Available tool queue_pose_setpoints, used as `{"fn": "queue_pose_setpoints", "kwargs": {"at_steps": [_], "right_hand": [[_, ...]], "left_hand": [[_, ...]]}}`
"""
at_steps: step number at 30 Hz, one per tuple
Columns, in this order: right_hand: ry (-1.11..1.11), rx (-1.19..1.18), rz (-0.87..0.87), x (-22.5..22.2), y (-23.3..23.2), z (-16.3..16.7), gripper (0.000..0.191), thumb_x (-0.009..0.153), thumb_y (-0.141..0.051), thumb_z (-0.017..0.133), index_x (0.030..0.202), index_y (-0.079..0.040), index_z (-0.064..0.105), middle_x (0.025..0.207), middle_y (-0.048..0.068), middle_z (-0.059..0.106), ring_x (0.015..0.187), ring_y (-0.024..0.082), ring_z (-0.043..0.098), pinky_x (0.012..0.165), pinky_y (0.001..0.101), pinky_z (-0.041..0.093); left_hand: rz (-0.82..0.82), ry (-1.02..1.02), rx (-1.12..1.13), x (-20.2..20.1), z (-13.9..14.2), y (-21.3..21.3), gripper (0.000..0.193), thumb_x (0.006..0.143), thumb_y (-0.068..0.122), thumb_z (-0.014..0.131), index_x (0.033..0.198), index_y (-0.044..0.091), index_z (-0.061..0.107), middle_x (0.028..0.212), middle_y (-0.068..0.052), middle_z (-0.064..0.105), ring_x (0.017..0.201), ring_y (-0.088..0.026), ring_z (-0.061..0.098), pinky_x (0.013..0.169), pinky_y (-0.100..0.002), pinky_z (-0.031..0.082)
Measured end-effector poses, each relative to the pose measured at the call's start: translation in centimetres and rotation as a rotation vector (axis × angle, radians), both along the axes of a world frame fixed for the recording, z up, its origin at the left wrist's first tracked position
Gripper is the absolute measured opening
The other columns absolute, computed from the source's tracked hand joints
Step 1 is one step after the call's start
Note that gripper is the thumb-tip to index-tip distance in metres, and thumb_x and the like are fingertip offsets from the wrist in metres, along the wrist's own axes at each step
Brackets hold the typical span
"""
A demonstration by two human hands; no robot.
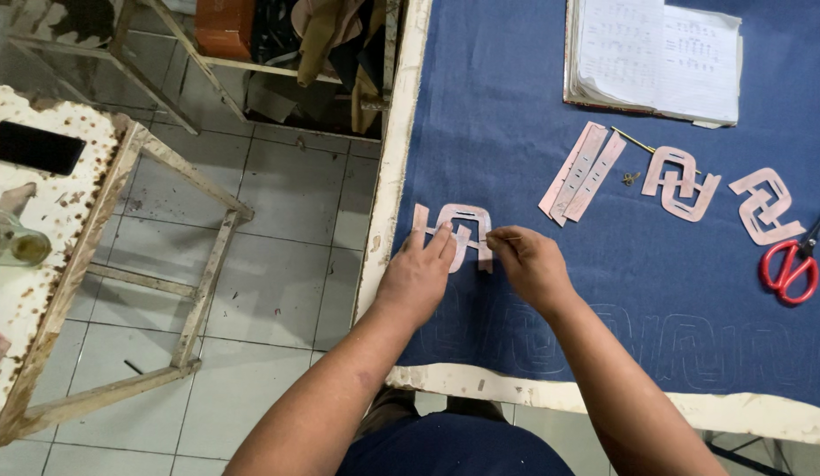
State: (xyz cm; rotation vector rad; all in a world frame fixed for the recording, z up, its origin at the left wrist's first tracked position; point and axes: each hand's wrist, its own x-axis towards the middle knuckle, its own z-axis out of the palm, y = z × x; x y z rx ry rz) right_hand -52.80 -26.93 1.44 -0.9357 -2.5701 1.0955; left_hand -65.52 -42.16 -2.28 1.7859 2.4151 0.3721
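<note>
Left hand (419, 273) flat, fingers pressing pink template (458, 234) on blue cloth (533, 176), frame centre. Right hand (529, 263) pinched on thin marker (503, 238) at template edge. Tracing apparently underway; next stroke needs template held steady.

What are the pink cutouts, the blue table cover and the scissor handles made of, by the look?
Pink cutouts: likely thin card or stiff paper; flat, matte, clean-cut edges. Blue table cover: woven cloth, probably denim-like; matte, faint traced outlines near the front edge. Scissors: glossy red handles, probably plastic; blades look like dark metal.
</note>
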Motion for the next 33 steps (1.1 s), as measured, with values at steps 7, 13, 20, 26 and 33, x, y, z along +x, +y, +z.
{"fn": "queue_pose_setpoints", "kwargs": {"at_steps": [7, 13, 20, 26, 33], "right_hand": [[-0.148, 0.002, 0.005, -0.4, 0.3, 0.2, 0.022, 0.096, -0.021, 0.065, 0.109, -0.005, 0.075, 0.096, 0.011, 0.079, 0.085, 0.024, 0.076, 0.077, 0.0339, 0.058], [-0.167, 0.165, 0.084, -1.3, 0.9, 0.3, 0.022, 0.096, -0.022, 0.067, 0.106, -0.005, 0.076, 0.099, 0.014, 0.077, 0.088, 0.03, 0.075, 0.078, 0.0386, 0.058], [-0.044, 0.273, 0.081, -3.9, 1.5, 1.0, 0.021, 0.097, -0.021, 0.066, 0.105, -0.004, 0.076, 0.099, 0.014, 0.076, 0.087, 0.031, 0.074, 0.076, 0.0388, 0.058], [0.034, 0.26, 0.126, -5.8, 0.1, 1.2, 0.019, 0.095, -0.02, 0.068, 0.103, -0.005, 0.076, 0.098, 0.014, 0.076, 0.086, 0.032, 0.073, 0.076, 0.0402, 0.057], [-0.037, 0.121, 0.145, -5.7, -1.5, 1.1, 0.02, 0.094, -0.021, 0.069, 0.103, -0.005, 0.077, 0.095, 0.014, 0.077, 0.083, 0.028, 0.075, 0.074, 0.0378, 0.058]], "left_hand": [[0.045, -0.073, 0.061, -0.3, 0.2, -0.4, 0.048, 0.084, 0.004, 0.062, 0.132, 0.006, 0.061, 0.147, -0.013, 0.051, 0.134, -0.04, 0.047, 0.095, -0.04, 0.055], [0.049, -0.069, 0.125, -0.3, 0.4, -0.7, 0.043, 0.085, 0.005, 0.061, 0.129, 0.006, 0.066, 0.146, -0.012, 0.052, 0.13, -0.036, 0.053, 0.095, -0.04, 0.056], [0.066, -0.067, 0.124, -0.5, 0.4, -0.5, 0.041, 0.087, 0.006, 0.06, 0.128, 0.008, 0.066, 0.145, -0.009, 0.054, 0.124, -0.037, 0.057, 0.087, -0.041, 0.058], [0.082, -0.105, 0.13, -0.5, 0.1, -0.6, 0.033, 0.089, 0.006, 0.059, 0.121, 0.007, 0.068, 0.146, -0.006, 0.056, 0.122, -0.033, 0.059, 0.089, -0.04, 0.058], [0.098, -0.206, 0.106, -1.3, 0.3, -1.1, 0.03, 0.091, 0.003, 0.054, 0.118, 0.007, 0.065, 0.15, -0.002, 0.055, 0.125, -0.026, 0.056, 0.094, -0.036, 0.055]]}}
